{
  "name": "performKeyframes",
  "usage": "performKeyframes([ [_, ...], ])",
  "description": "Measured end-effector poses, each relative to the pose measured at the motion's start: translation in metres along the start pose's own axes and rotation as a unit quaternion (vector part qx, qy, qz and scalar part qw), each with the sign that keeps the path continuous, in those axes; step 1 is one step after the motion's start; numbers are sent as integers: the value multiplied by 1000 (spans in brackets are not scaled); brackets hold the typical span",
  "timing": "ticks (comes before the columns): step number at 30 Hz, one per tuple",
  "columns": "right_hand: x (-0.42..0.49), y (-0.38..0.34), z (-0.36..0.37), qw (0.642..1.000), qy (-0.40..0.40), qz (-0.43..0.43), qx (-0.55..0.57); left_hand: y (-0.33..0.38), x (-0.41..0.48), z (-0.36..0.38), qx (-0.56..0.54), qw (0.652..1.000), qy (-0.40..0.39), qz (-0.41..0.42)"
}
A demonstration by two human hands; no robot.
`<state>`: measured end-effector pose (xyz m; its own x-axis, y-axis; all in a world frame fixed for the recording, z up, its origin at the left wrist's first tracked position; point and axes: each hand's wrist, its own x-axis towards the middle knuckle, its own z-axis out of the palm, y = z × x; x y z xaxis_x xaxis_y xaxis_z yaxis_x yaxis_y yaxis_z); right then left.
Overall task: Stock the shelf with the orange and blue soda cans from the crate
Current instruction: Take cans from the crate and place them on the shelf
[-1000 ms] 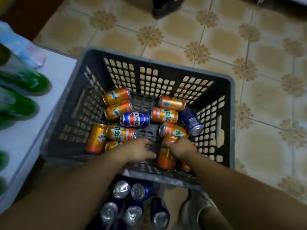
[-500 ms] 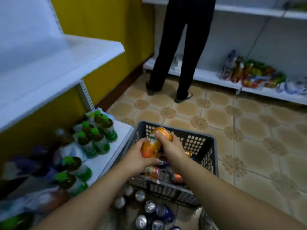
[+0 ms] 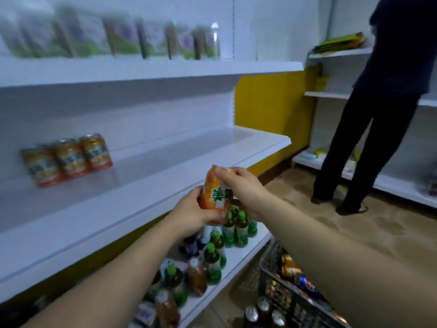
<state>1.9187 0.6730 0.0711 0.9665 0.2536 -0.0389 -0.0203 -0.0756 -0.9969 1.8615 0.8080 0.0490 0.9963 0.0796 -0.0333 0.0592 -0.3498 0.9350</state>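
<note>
Head view: left hand [image 3: 194,216], right hand [image 3: 246,188] on orange can [image 3: 216,195]; cans [image 3: 292,271] in crate [image 3: 279,292]

top shelf [image 3: 142,69]: row of cartons [image 3: 113,36] smeared by motion, print unreadable. middle shelf [image 3: 165,166]: three orange cans [image 3: 68,158] blurred, labels illegible. held can [image 3: 216,192]: base covered by the left hand [image 3: 196,211], rim and right side by the right hand [image 3: 241,185]; only part of the green lettering shows. bottles [image 3: 212,256] on the bottom shelf [image 3: 238,259]: several hidden behind the left forearm [image 3: 123,271], kinds not told apart. crate [image 3: 276,292]: far side behind the right forearm [image 3: 343,256], near corner cut off by the bottom edge; cans inside [image 3: 289,266] mostly hidden, number unclear. floor cans [image 3: 262,308]: cut off by the bottom edge. standing person [image 3: 378,126]: cut off by the top and right edges. packets [image 3: 340,42] on the far shelf [image 3: 338,54]: too blurred to identify
</note>
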Motion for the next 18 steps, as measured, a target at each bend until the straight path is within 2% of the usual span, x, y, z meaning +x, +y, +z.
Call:
performKeyframes([
  [2,-5,-15,37,998,-59,-12,-26,-7,-21,-40,0,999,47,-11],
  [4,-11,-25,75,993,-94,-48,-48,-16,-42,-77,19,998,62,-25],
  [7,-14,-39,128,985,-129,-92,-62,-27,-71,-128,120,986,105,-40],
  [10,-10,-45,168,980,-147,-112,-68,-42,-98,-171,301,933,168,-103],
  [13,4,-40,196,979,-141,-119,-88,-71,-115,-205,423,875,155,-178],
  [15,15,-35,212,975,-134,-139,-106,-88,-116,-224,461,848,132,-227],
  [18,35,-30,232,972,-144,-160,-97,-101,-104,-241,460,839,127,-260],
])
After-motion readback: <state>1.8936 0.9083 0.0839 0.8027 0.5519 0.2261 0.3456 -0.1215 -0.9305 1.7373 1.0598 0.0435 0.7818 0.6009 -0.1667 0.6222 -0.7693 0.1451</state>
